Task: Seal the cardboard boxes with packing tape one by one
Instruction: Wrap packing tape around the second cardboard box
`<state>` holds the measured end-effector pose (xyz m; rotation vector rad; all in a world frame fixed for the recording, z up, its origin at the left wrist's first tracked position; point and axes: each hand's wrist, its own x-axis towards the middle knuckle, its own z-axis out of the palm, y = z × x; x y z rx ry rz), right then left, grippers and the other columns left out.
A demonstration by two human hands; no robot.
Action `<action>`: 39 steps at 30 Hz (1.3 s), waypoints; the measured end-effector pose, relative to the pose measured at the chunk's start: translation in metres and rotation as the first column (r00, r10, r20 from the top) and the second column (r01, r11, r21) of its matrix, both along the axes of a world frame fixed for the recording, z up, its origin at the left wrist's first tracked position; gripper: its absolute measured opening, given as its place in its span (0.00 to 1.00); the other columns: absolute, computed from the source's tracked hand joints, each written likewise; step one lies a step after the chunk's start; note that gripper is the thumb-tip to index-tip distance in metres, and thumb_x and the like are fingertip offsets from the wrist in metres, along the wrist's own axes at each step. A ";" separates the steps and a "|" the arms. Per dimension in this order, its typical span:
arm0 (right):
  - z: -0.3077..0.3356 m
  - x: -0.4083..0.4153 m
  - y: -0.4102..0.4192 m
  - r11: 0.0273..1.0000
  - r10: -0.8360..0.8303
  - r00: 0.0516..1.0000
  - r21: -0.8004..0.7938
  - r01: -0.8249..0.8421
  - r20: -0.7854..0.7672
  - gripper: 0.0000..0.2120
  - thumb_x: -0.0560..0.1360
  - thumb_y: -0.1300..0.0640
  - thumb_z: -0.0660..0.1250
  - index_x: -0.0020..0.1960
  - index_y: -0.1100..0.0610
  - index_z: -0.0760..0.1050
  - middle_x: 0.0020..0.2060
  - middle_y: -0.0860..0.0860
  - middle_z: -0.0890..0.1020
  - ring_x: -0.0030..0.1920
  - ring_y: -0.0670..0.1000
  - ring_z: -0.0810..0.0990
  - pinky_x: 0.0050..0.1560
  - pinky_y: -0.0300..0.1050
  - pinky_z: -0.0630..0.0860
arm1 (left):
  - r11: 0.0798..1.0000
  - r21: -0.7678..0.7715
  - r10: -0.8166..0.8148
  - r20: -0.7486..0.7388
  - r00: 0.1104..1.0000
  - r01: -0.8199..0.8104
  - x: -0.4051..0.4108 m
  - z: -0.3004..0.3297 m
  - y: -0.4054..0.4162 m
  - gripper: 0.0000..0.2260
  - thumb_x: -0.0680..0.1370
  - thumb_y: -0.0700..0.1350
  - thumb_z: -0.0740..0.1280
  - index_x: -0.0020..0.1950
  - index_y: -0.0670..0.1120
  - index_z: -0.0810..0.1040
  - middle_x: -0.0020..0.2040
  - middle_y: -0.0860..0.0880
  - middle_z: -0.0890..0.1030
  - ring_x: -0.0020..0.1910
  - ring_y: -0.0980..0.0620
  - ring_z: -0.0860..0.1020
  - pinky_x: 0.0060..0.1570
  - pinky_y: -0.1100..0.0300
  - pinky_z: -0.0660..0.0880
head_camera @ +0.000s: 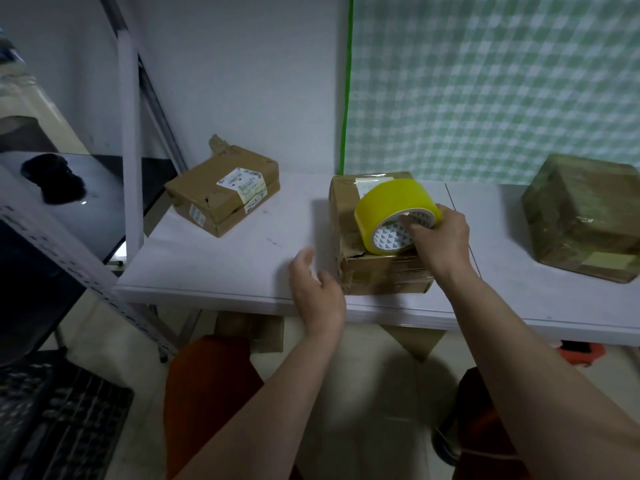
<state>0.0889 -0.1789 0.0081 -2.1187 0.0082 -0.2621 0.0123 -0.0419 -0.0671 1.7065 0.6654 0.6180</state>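
A worn cardboard box (346,216) sits in the middle of the white table (242,258), near its front edge. On top of it rests a yellow roll of packing tape (384,206), tilted on its edge. My right hand (440,240) grips the roll, thumb inside its white core. My left hand (317,289) hovers with relaxed fingers just left of the box's front corner and holds nothing. A second battered box with labels (225,192) lies at the back left. A third box wrapped in tape (585,220) stands at the far right.
A white shelf post (130,150) stands at the table's left edge, beside a dark surface (97,209). A green checked cloth (485,88) hangs behind the table. More cardboard (249,330) lies under the table by my knees. A black crate (52,420) sits on the floor at left.
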 end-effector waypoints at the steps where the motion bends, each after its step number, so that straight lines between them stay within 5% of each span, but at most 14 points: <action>1: 0.000 0.000 0.001 1.000 -0.007 1.000 0.007 0.007 -0.001 0.05 0.72 0.59 0.71 0.45 0.59 0.79 0.43 0.60 0.82 0.46 0.60 0.80 0.50 0.58 0.77 | 0.967 0.217 -0.146 0.054 0.988 0.131 -0.003 0.004 -0.002 0.23 0.77 0.34 0.59 0.72 0.42 0.66 0.71 0.51 0.67 0.71 0.56 0.64 0.68 0.67 0.58; 4: -0.002 -0.001 0.001 1.000 -0.011 1.000 0.003 0.011 0.012 0.04 0.72 0.58 0.70 0.44 0.59 0.80 0.42 0.60 0.82 0.46 0.61 0.80 0.48 0.56 0.77 | 0.619 0.669 -0.411 -0.169 0.896 0.410 -0.004 0.010 -0.005 0.26 0.77 0.44 0.59 0.75 0.40 0.61 0.78 0.49 0.54 0.77 0.53 0.48 0.76 0.55 0.45; 9: 0.001 -0.001 0.000 0.998 0.031 0.999 -0.051 -0.029 0.022 0.05 0.75 0.60 0.65 0.40 0.56 0.75 0.37 0.56 0.78 0.43 0.60 0.77 0.39 0.45 0.68 | 0.347 0.817 -0.204 -0.415 0.887 0.461 -0.004 0.014 0.000 0.28 0.77 0.56 0.58 0.74 0.44 0.61 0.79 0.47 0.52 0.78 0.50 0.45 0.74 0.40 0.38; 11: 0.003 0.000 0.000 0.992 0.058 0.998 -0.117 -0.053 0.039 0.03 0.74 0.63 0.64 0.42 0.58 0.75 0.41 0.61 0.80 0.45 0.61 0.77 0.40 0.47 0.70 | 0.319 0.823 -0.177 -0.435 0.883 0.469 -0.004 0.014 0.002 0.29 0.76 0.57 0.59 0.74 0.45 0.60 0.79 0.47 0.53 0.78 0.49 0.46 0.72 0.37 0.38; 16: 0.014 0.013 -0.029 0.978 -0.066 0.995 -0.195 0.080 0.076 0.07 0.70 0.68 0.61 0.43 0.64 0.78 0.42 0.65 0.81 0.44 0.63 0.77 0.39 0.45 0.66 | 0.320 0.797 -0.158 -0.488 0.858 0.512 -0.005 0.013 0.000 0.38 0.77 0.57 0.58 0.78 0.46 0.40 0.79 0.50 0.42 0.78 0.50 0.42 0.70 0.38 0.34; 21: 0.007 0.011 -0.034 0.994 -0.094 0.995 -0.056 0.095 0.010 0.06 0.71 0.65 0.65 0.46 0.59 0.77 0.39 0.55 0.77 0.42 0.56 0.75 0.40 0.47 0.70 | 0.335 0.782 -0.137 -0.512 0.848 0.526 -0.004 0.023 -0.009 0.40 0.77 0.58 0.59 0.78 0.42 0.40 0.79 0.45 0.42 0.78 0.48 0.40 0.72 0.39 0.34; 27: -0.004 0.009 -0.032 0.990 -0.084 0.995 0.109 0.090 -0.052 0.04 0.70 0.64 0.66 0.38 0.58 0.77 0.36 0.56 0.79 0.40 0.56 0.77 0.39 0.48 0.73 | 0.293 0.800 -0.210 -0.480 0.852 0.523 0.005 0.038 -0.021 0.40 0.76 0.57 0.60 0.78 0.37 0.45 0.79 0.41 0.46 0.78 0.45 0.41 0.74 0.48 0.34; 32: -0.004 0.009 -0.031 0.994 -0.061 0.996 0.088 0.066 -0.058 0.07 0.71 0.64 0.63 0.36 0.59 0.76 0.34 0.56 0.78 0.38 0.57 0.76 0.38 0.49 0.71 | 0.254 0.785 -0.262 -0.506 0.822 0.564 0.005 0.031 -0.020 0.41 0.76 0.57 0.62 0.78 0.38 0.45 0.79 0.41 0.45 0.78 0.46 0.41 0.76 0.52 0.38; 36: 0.001 0.014 -0.041 0.995 -0.037 0.999 -0.090 0.036 -0.010 0.06 0.70 0.65 0.62 0.35 0.58 0.73 0.34 0.57 0.76 0.39 0.60 0.75 0.37 0.47 0.68 | 0.231 0.788 -0.247 -0.520 0.818 0.571 0.004 0.029 -0.017 0.42 0.75 0.58 0.62 0.78 0.39 0.44 0.79 0.42 0.44 0.78 0.47 0.41 0.76 0.51 0.39; 39: 0.005 0.022 -0.059 0.997 -0.045 0.999 0.055 0.046 -0.023 0.05 0.71 0.66 0.63 0.40 0.60 0.77 0.40 0.62 0.81 0.43 0.63 0.80 0.39 0.54 0.79 | 0.228 0.782 -0.244 -0.530 0.812 0.580 0.003 0.030 -0.018 0.42 0.76 0.58 0.62 0.78 0.39 0.42 0.79 0.42 0.43 0.78 0.47 0.41 0.75 0.51 0.38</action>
